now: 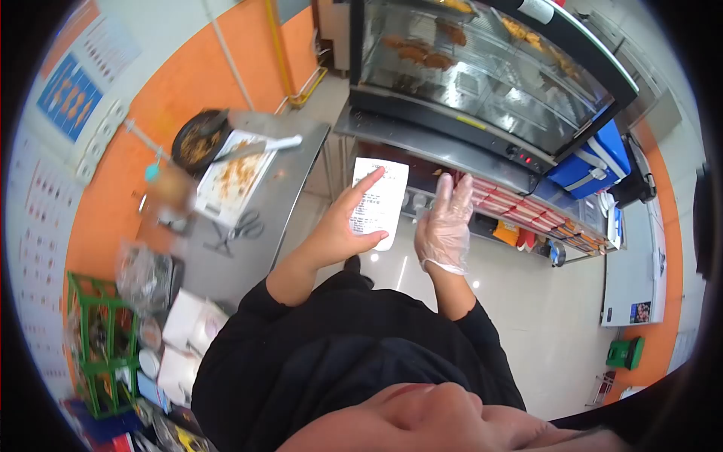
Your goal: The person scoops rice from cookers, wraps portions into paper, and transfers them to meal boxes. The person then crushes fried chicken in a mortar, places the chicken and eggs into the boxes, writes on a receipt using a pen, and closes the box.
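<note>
Left hand [343,230]: bare, pinching printed receipt [382,203] between thumb and fingers; reading seems under way. Right hand [443,235]: clear-gloved, fingers raised, holding 0 items. Left worktop [290,181]: scissors [239,231] nearer; beyond, knife [260,148] lying across cutting board [218,210], chopped food [237,173] uncleared. Far right: display warmer [422,105], fried pieces [425,58] inside.

A black sleeved top [361,354] is worn with a clear, crinkled glove [443,245] over the right hand [446,227].

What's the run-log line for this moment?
Left hand: holds printed slip | Right hand: gloved, open, apart from slip | Ahead: glass food case
</note>
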Demonstrator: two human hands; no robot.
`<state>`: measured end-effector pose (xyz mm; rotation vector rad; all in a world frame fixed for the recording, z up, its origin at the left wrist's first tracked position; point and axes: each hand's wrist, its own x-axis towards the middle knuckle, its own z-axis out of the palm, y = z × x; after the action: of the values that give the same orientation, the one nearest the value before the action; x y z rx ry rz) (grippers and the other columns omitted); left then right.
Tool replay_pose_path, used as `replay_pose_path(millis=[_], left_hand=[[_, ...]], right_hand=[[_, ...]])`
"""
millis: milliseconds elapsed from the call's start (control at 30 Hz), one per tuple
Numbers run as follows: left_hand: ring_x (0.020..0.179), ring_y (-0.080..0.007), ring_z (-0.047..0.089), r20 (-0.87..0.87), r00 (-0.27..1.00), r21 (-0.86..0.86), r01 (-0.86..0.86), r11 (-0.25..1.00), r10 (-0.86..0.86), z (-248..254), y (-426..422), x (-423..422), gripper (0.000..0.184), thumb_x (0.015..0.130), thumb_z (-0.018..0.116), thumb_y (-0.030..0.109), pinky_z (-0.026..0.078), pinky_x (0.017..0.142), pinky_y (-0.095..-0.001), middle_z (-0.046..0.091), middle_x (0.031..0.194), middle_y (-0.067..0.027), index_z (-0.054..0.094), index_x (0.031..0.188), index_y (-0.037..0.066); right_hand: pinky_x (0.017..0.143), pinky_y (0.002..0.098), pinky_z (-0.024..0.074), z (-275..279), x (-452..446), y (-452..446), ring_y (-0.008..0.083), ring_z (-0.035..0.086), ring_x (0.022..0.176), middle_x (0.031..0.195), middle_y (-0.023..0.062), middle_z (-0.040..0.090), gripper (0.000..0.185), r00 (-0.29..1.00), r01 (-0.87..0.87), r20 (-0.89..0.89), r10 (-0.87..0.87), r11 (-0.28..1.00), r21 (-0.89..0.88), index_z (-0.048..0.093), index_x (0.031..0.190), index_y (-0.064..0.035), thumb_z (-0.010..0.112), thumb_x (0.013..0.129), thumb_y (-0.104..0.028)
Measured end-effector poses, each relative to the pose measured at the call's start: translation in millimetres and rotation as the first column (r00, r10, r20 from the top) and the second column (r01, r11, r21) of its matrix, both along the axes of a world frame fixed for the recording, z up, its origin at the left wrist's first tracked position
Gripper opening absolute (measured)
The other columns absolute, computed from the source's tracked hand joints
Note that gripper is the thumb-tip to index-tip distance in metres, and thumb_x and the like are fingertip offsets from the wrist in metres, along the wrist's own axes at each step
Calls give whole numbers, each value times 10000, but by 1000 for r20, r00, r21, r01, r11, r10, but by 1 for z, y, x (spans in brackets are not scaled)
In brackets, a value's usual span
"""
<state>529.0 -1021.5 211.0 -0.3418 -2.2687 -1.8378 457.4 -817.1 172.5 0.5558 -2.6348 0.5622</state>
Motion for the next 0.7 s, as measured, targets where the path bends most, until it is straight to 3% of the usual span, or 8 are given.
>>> replay_pose_path(millis=[133,233,267,367,400,433,500,700], left_hand=[[1307,-267,481,-23,994,5,110,994,-110,16,-25,-90,953,738,780,18,372,1096,-358,469,1420,-165,326,1565,149],[1418,-248,370,-17,976,18,215,976,-215,29,-32,-141,949,754,788,86,297,1153,-360,381,1537,-157,303,1569,101],[1421,-238,364,-21,976,-26,218,976,-219,36,-34,-155,938,767,777,91,292,1155,-356,373,1542,-152,293,1571,91],[1417,-213,358,-66,966,-24,250,968,-251,41,-45,-198,906,803,745,83,286,1155,-348,358,1551,-138,271,1574,76],[1410,-198,359,-106,954,32,287,957,-282,43,-49,-210,885,824,725,70,286,1154,-343,351,1554,-129,259,1577,70],[1410,-198,359,-120,960,26,259,966,-254,49,-53,-217,885,824,725,70,286,1154,-343,351,1554,-129,259,1577,70],[1394,-173,363,-169,948,37,280,959,-270,67,-62,-234,855,856,678,15,309,1137,-332,343,1554,-115,232,1582,69],[1366,-172,397,-222,975,55,27,998,-15,110,-89,-243,943,818,737,-22,369,1107,-332,348,1544,-112,207,1590,84]], right_hand=[[1149,498,327,43,-58,-10,451,294,1455,1594,277,235,723,988,-152,-22,150,973,-173,286,1533,-7,576,872,-48],[880,398,533,53,-93,-16,366,669,1042,1183,183,670,351,973,-197,-174,149,933,-302,582,1241,-16,627,896,-69],[786,387,543,59,-103,-14,339,695,880,999,126,715,241,993,-120,-24,118,952,-283,619,1120,-55,665,884,-68],[839,383,549,51,-146,-12,317,686,995,1175,147,670,349,976,-45,172,135,895,-445,609,1211,-90,665,872,-29],[928,372,534,56,-154,-16,322,604,1200,1376,172,552,485,988,-96,63,142,877,-471,551,1339,-116,639,877,1],[1056,381,462,68,-160,-17,353,456,1369,1505,191,419,612,991,-131,-12,133,948,-289,445,1453,-113,642,881,-21],[1122,414,389,56,-199,-15,374,392,1414,1501,202,428,668,973,-152,95,212,889,-432,388,1488,-94,655,877,-45],[1166,471,326,86,-306,-78,387,356,1433,1549,199,367,642,923,-323,-236,303,945,-50,402,1457,-15,657,875,-106]])
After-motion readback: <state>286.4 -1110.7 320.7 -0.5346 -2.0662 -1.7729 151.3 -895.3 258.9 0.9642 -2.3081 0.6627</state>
